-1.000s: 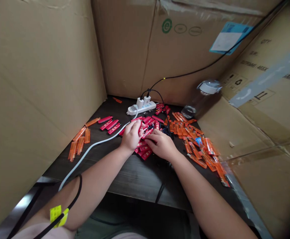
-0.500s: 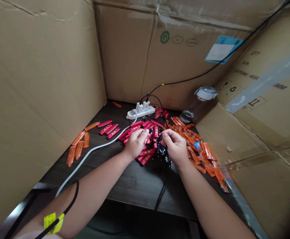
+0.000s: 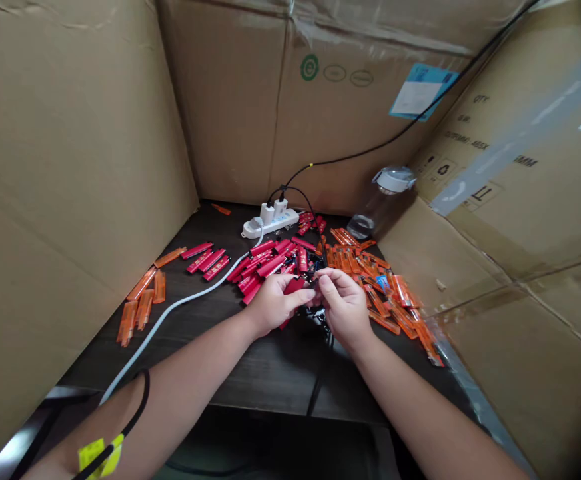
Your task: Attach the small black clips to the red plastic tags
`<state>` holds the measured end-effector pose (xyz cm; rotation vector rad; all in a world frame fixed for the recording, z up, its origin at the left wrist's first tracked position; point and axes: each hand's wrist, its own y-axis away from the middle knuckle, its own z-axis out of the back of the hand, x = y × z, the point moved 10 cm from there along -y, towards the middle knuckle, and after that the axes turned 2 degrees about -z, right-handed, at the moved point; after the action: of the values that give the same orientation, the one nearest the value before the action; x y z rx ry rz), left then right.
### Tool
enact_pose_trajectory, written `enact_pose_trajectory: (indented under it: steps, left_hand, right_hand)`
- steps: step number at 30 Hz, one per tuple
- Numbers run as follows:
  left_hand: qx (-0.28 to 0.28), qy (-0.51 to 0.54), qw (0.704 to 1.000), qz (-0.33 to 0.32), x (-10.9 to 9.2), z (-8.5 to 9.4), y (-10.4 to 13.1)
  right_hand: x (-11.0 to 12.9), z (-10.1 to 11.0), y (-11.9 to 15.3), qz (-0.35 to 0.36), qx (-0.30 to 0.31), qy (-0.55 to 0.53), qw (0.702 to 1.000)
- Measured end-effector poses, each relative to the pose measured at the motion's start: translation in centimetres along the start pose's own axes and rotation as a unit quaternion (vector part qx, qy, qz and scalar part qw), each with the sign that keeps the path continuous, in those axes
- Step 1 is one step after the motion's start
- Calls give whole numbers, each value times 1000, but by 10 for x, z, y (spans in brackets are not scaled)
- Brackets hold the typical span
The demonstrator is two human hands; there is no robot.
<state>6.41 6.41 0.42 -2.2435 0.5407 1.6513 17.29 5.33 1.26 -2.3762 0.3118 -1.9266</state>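
My left hand is closed around a red lighter, its end pointing toward my other hand. Close beside it, fingertips nearly meeting, my right hand pinches something too small and hidden to name. Under and behind both hands lies a heap of red lighters with gold print. Small black and shiny metal parts sit below my fingers, partly covered. To the right spreads a pile of orange see-through lighter bodies.
A white power strip with plugs stands behind the heap, its grey cable crossing the left side. A clear bottle stands back right. More orange pieces lie left. Cardboard walls enclose the dark table.
My hands have come together, and a red lighter now shows in my left hand. The whole view has shifted slightly, with the scene moving left.
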Motion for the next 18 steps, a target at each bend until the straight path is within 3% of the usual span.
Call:
enact_pose_trajectory:
  steps: [3,8,11,15,18]
  left_hand:
    - [18,23,999,13,1,-2,0]
    - [93,73,989,87,14,-16,4]
    - [120,59,986,99,17,-22,6]
    - [57,-75,996,3,0,-10,1]
    - [-6,-185,978,-91,-20,0,3]
  right_hand:
    - [-6,-4,1,-28,40,-49,998]
    - [-11,-14,3,-68,106,-62,990]
    - [-9,-14,4,-60,110,-68,990]
    - [-3,-3,2,-35,66,-65,995]
    - [0,10,-2,-25,10,-75,997]
